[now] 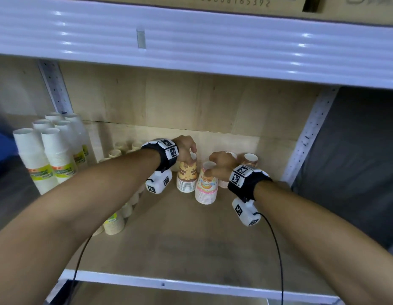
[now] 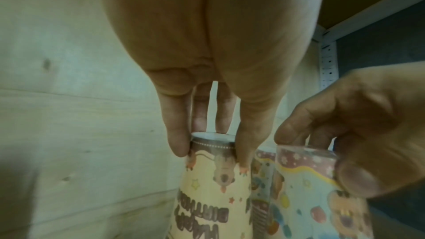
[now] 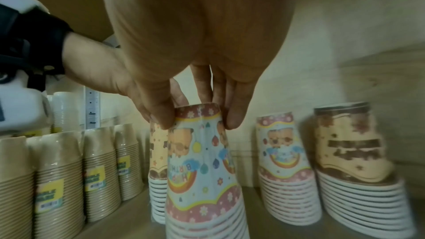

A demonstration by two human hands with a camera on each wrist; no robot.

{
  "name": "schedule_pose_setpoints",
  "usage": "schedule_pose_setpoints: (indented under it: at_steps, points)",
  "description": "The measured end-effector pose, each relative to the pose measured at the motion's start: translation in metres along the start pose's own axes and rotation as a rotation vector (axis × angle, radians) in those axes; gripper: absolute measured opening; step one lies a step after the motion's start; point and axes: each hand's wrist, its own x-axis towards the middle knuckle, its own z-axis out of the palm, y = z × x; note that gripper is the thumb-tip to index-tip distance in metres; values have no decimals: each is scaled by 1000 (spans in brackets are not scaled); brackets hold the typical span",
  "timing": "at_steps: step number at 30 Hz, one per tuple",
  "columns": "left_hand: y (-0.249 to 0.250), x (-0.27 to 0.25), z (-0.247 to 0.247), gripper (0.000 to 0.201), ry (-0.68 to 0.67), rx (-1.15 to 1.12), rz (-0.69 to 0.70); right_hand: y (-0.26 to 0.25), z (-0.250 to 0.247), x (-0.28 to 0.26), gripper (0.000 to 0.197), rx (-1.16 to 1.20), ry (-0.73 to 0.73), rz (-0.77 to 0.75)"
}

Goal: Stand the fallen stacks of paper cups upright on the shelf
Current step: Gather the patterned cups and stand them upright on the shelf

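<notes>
Two printed birthday cup stacks stand upside down, side by side, mid-shelf. My left hand (image 1: 188, 150) pinches the top of the yellow and brown stack (image 1: 187, 176), thumb and fingers around its upturned base (image 2: 212, 142). My right hand (image 1: 219, 165) grips the top of the pink and blue stack (image 1: 206, 186) the same way, fingertips (image 3: 232, 119) on either side of the stack's top (image 3: 197, 114). Both stacks stand on the wooden shelf board (image 1: 191, 238). Two more printed stacks, one pink (image 3: 285, 166) and one brown (image 3: 354, 161), stand upright behind on the right.
Kraft-brown wrapped cup stacks (image 3: 101, 166) line the left side. Tall white stacks (image 1: 57, 155) stand at the far left. A white upright post (image 1: 310, 133) bounds the shelf on the right, the upper shelf edge (image 1: 191, 45) hangs overhead, and the front rail (image 1: 169, 282) is close.
</notes>
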Motion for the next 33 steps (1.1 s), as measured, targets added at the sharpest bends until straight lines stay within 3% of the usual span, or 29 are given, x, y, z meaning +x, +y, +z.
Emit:
schedule_pose_setpoints:
  at_steps: [4,8,11,18,22,33]
  points:
    - [31,13,2,57,6,17,97,19,-11,-26,39,-64,10,19]
    - [64,25,9,54,1,27,195,39,-13,-47,52,31,2,66]
    - [87,32,16,49,-23,18,256,42,-17,-68,37,97,-97,64]
    - [124,40,38,45,-83,-20,342,57,-26,-101,40,138,-102,105]
    - [134,43,50,53,-97,-9,358,65,-24,-105,45,142,-34,82]
    - [116,38,43,48,-109,-38,370,85,-41,-112,50,137,-159,38]
